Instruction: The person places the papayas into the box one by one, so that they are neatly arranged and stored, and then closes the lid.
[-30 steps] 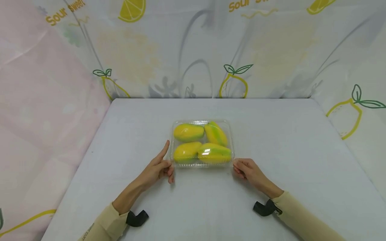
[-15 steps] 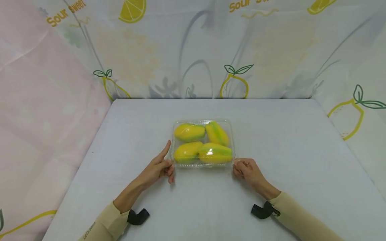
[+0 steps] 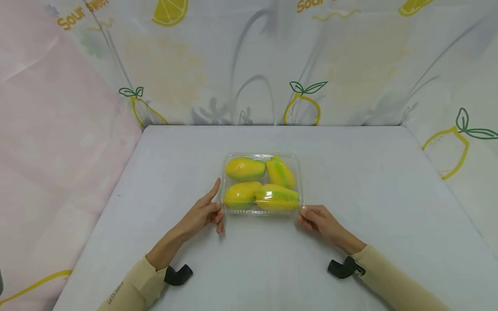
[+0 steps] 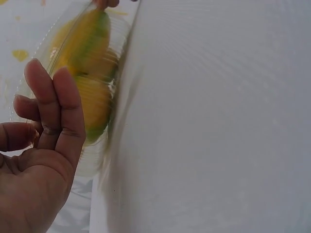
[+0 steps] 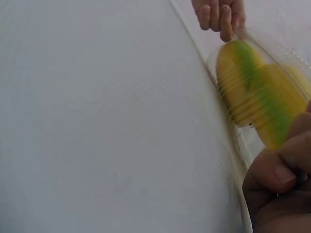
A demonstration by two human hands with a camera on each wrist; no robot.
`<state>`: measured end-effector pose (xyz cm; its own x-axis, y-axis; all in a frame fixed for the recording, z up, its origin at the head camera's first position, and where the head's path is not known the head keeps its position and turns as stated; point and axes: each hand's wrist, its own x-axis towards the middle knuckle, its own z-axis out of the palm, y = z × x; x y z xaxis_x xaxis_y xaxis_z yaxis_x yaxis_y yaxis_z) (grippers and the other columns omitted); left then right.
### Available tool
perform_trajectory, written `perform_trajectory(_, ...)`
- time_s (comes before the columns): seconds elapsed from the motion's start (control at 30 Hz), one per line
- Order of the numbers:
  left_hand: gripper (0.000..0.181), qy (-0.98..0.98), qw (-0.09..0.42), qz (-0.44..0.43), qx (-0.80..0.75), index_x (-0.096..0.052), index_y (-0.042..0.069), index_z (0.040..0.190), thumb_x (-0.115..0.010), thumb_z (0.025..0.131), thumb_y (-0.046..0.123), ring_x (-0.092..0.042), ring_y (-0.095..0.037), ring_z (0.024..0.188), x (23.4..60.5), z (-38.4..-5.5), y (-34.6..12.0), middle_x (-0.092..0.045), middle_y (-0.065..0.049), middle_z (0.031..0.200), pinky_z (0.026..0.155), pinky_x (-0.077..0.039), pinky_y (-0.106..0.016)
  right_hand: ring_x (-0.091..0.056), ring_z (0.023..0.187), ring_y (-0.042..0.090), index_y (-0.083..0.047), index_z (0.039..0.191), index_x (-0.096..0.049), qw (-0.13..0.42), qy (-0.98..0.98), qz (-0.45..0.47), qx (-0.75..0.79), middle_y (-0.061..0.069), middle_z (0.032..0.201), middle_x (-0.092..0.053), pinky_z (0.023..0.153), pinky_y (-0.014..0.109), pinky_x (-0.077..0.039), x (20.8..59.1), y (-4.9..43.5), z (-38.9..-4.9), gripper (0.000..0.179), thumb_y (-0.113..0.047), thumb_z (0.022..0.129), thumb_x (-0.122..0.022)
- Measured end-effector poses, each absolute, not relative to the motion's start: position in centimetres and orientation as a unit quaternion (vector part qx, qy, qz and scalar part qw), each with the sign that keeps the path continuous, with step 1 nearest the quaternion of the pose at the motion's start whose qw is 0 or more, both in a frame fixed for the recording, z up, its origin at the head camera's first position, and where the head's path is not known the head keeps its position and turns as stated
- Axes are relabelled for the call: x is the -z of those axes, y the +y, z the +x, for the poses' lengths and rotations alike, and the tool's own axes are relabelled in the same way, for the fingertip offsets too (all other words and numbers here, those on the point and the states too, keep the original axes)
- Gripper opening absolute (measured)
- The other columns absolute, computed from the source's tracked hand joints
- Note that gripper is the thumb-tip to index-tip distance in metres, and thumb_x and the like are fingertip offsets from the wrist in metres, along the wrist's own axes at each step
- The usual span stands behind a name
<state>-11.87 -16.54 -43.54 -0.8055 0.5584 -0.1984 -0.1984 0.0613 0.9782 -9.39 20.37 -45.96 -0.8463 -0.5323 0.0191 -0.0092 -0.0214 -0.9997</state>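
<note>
A clear plastic clamshell box (image 3: 256,212) lies on the white table in the head view, with several yellow-green mangoes (image 3: 243,168) inside. My left hand (image 3: 200,220) pinches its near left corner, the index finger stretched along the left side. At the near right corner, my right hand (image 3: 320,222) grips the rim between thumb and curled fingers. The left wrist view has the left thumb and a finger meeting at the box's edge, the other fingers loosely extended. In the right wrist view, the right fingers (image 5: 282,170) partly cover the box. Its lid is down over the mangoes.
The white table (image 3: 260,268) reaches back to a lemon-printed cloth wall (image 3: 249,60). Pinkish cloth (image 3: 58,142) hangs at the left, and more printed cloth at the right. Black curved mounts (image 3: 179,275) sit at both sleeve cuffs.
My right hand shifts slightly at its corner, the thumb now over the rim. The box stays nearly in place, and the left hand keeps its grip.
</note>
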Motion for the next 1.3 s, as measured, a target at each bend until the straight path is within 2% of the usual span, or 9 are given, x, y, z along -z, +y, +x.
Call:
perform_trajectory(0.1, 0.068, 0.672, 0.282, 0.134, -0.672, 0.005, 0.030, 0.157, -0.031, 0.104, 0.009, -0.062, -0.019, 0.058, 43.48, -11.89, -16.54, -0.043, -0.005, 0.070, 0.069, -0.060, -0.042, -0.026, 0.046, 0.014, 0.008, 0.069, -0.045, 0.169, 0.700, -0.210, 0.661, 0.010, 0.055, -0.031, 0.039, 0.031, -0.018, 45.98, 20.21, -9.30, 0.040, -0.008, 0.105, -0.038)
perform_trajectory(0.27, 0.068, 0.666, 0.292, 0.134, -0.674, 0.005, 0.030, 0.157, -0.030, 0.103, 0.008, -0.063, -0.019, 0.058, 43.49, -11.77, -16.88, -0.041, -0.005, 0.070, 0.071, -0.060, -0.042, -0.026, 0.044, 0.015, 0.002, 0.059, -0.034, 0.170, 0.694, -0.236, 0.658, 0.015, 0.053, -0.030, 0.036, 0.028, -0.020, 46.28, 19.83, -8.90, 0.045, -0.005, 0.104, -0.034)
perform_trajectory(0.4, 0.067, 0.667, 0.298, 0.134, -0.670, 0.006, 0.032, 0.157, -0.029, 0.105, 0.009, -0.063, -0.019, 0.060, 43.49, -11.63, -17.20, -0.040, -0.006, 0.071, 0.073, -0.060, -0.042, -0.022, 0.049, 0.022, 0.003, 0.063, -0.029, 0.197, 0.675, -0.237, 0.670, 0.013, 0.058, -0.026, 0.042, 0.033, -0.019, 46.11, 19.68, -8.88, 0.041, -0.006, 0.103, -0.032)
perform_trajectory(0.6, 0.067, 0.670, 0.293, 0.134, -0.668, 0.007, 0.034, 0.156, -0.029, 0.105, 0.011, -0.061, -0.019, 0.060, 43.31, -11.50, -17.00, -0.040, -0.006, 0.072, 0.073, -0.060, -0.041, -0.018, 0.052, 0.024, 0.003, 0.066, -0.024, 0.212, 0.662, -0.230, 0.681, 0.010, 0.060, -0.021, 0.047, 0.033, -0.017, 46.07, 19.81, -9.08, 0.042, -0.009, 0.105, -0.030)
perform_trajectory(0.93, 0.068, 0.669, 0.286, 0.139, -0.671, 0.006, 0.032, 0.157, -0.029, 0.104, 0.008, -0.060, -0.019, 0.057, 43.31, -11.88, -16.57, -0.038, -0.007, 0.070, 0.071, -0.060, -0.042, -0.020, 0.049, 0.024, -0.002, 0.063, -0.025, 0.116, 0.680, -0.235, 0.685, 0.011, 0.055, -0.023, 0.044, 0.032, -0.020, 46.30, 19.49, -8.69, 0.034, 0.007, 0.094, -0.034)
perform_trajectory(1.0, 0.068, 0.669, 0.289, 0.136, -0.671, 0.006, 0.031, 0.157, -0.029, 0.104, 0.008, -0.059, -0.018, 0.057, 43.36, -11.86, -16.57, -0.039, -0.006, 0.070, 0.071, -0.060, -0.042, -0.022, 0.049, 0.025, -0.001, 0.062, -0.028, 0.117, 0.685, -0.243, 0.677, 0.013, 0.056, -0.025, 0.043, 0.032, -0.021, 46.27, 19.49, -8.57, 0.035, 0.006, 0.096, -0.033)
perform_trajectory(1.17, 0.067, 0.668, 0.292, 0.124, -0.673, 0.005, 0.032, 0.157, -0.028, 0.104, 0.008, -0.059, -0.018, 0.057, 43.42, -11.71, -16.88, -0.039, -0.004, 0.070, 0.071, -0.060, -0.041, -0.027, 0.051, 0.026, 0.004, 0.068, -0.037, 0.158, 0.681, -0.269, 0.663, 0.017, 0.061, -0.032, 0.042, 0.034, -0.022, 46.23, 19.56, -8.60, 0.036, -0.001, 0.103, -0.026)
perform_trajectory(1.3, 0.067, 0.666, 0.289, 0.130, -0.676, 0.005, 0.032, 0.157, -0.028, 0.104, 0.008, -0.059, -0.018, 0.057, 43.39, -11.77, -17.05, -0.039, -0.005, 0.071, 0.071, -0.060, -0.041, -0.031, 0.053, 0.023, 0.006, 0.072, -0.043, 0.164, 0.691, -0.260, 0.654, 0.017, 0.064, -0.036, 0.042, 0.035, -0.023, 46.10, 19.56, -8.82, 0.037, -0.004, 0.104, -0.027)
